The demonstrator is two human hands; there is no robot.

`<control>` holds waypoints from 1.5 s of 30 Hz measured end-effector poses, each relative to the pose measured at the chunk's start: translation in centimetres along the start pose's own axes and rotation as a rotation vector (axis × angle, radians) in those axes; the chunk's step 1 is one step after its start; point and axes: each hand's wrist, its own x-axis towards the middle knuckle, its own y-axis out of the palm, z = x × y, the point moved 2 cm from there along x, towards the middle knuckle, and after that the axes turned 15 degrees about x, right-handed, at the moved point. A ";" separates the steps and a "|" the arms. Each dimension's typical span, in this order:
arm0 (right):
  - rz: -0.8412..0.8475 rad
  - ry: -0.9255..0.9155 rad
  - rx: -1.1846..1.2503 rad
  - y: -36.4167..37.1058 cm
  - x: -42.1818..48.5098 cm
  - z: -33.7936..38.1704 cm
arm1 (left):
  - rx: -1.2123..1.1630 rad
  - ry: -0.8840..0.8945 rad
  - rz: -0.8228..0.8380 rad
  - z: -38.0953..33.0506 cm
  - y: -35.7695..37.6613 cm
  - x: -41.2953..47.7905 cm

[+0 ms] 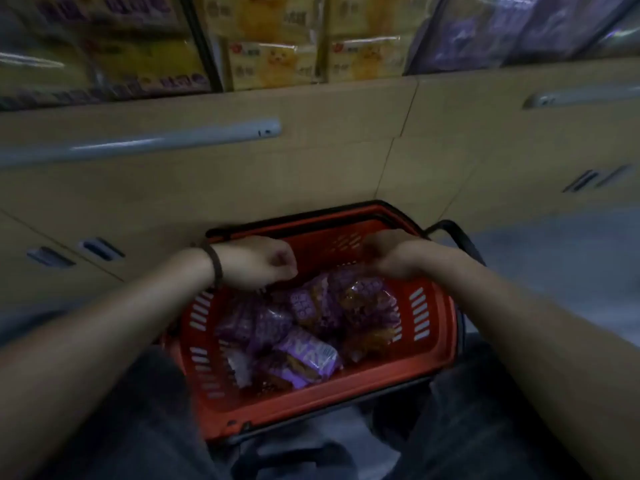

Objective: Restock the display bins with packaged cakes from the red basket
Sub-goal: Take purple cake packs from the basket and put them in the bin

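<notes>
The red basket (429, 341) sits on the floor between my knees and holds several purple packaged cakes (304, 355). My left hand (256, 263), with a dark band on the wrist, hangs over the basket's far left side; its fingers curl downward toward the pile and their tips are hidden. My right hand (391, 254) is blurred and bends down over the far right of the pile, just above a raised purple package (346, 292). Its fingers are hidden too. The display bins (277, 64) are above, stocked with yellow packages.
A beige cabinet front (311, 161) with grey handles (145, 143) stands right behind the basket. Purple packages fill the bins at upper left (104, 15) and upper right (502, 29). The basket's black handle (457, 237) sticks out to the right. Grey floor lies on the right.
</notes>
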 end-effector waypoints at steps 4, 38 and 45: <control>0.034 0.040 -0.037 1.8 1.2 -1.3 | 0.246 0.029 0.189 0.0 -1.0 0.3; -0.119 -0.021 0.067 -3.4 0.8 -2.1 | -0.847 -0.178 -0.395 0.3 4.5 6.4; -0.175 -0.194 0.298 -6.1 -3.4 -1.5 | -0.695 -0.074 -0.548 -0.5 -1.0 3.3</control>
